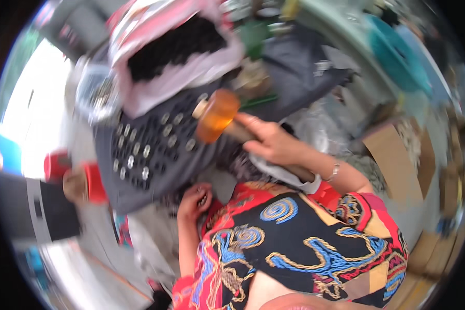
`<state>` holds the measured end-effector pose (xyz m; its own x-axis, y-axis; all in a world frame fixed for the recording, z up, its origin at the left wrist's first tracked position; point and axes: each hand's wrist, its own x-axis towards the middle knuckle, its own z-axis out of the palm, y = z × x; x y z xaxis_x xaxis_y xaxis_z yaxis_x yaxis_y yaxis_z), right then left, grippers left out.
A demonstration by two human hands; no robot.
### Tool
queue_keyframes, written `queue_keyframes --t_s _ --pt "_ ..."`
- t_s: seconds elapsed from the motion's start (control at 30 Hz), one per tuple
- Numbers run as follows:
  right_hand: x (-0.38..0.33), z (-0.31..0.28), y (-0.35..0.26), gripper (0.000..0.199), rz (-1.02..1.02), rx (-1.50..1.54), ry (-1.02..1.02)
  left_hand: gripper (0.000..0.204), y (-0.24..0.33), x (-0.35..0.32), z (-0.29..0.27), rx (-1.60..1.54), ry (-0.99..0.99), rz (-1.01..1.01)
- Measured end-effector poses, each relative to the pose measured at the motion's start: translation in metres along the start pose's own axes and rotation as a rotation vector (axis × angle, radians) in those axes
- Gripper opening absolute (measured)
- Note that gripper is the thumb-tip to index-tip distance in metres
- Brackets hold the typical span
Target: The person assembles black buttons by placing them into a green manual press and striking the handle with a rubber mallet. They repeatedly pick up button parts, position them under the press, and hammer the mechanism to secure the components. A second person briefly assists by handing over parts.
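Gripping a mallet (219, 116) by its wooden handle, the R hand (279, 142) is closed, w/ index finger reaching fwd toward the amber head; a bracelet (335, 171) circles that wrist. Mallet head is over the R part of the dark cloth (183, 168), tilted & a bit blurred, so can't tell if it touches anything below. L hand (195, 199) is just off the near edge of the cloth, fingers curled in; can't tell if it holds smth.

Spread on the cloth, mostly its L half: lots of small metal pieces (130, 161), silvery, in rough rows, w/ small black pieces among them. At the far edge of the cloth, a pink & white bag (144, 95) gapes open, full of a black heap (178, 46). L of that bag, by the cloth's far L corner, is a clear tub (88, 111) w/ metal bits inside. Green rod (261, 101) lies beyond the mallet, far R of the cloth. Red container (94, 183) is just L of the cloth. Well R of the cloth: open cardboard box (392, 155), & farther off, a teal basin (398, 51).
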<state>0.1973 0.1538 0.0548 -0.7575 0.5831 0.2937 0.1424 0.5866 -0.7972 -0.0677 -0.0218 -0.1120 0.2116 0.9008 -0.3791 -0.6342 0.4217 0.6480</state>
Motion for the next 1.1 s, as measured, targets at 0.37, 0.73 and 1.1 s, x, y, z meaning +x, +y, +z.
queue_keyframes --t_s 0.37,0.73,1.1 --pt "0.046 0.035 -0.030 0.067 -0.238 -0.455 -0.212 0.030 -0.011 -0.018 0.004 -0.067 -0.103 0.111" --pt "0.044 0.034 -0.017 0.062 -0.151 -0.172 -0.110 0.025 -0.005 -0.020 0.024 0.130 0.095 0.059" --pt "-0.004 -0.003 -0.018 0.057 0.076 0.270 0.094 0.021 0.008 -0.010 0.026 0.191 0.375 -0.199"
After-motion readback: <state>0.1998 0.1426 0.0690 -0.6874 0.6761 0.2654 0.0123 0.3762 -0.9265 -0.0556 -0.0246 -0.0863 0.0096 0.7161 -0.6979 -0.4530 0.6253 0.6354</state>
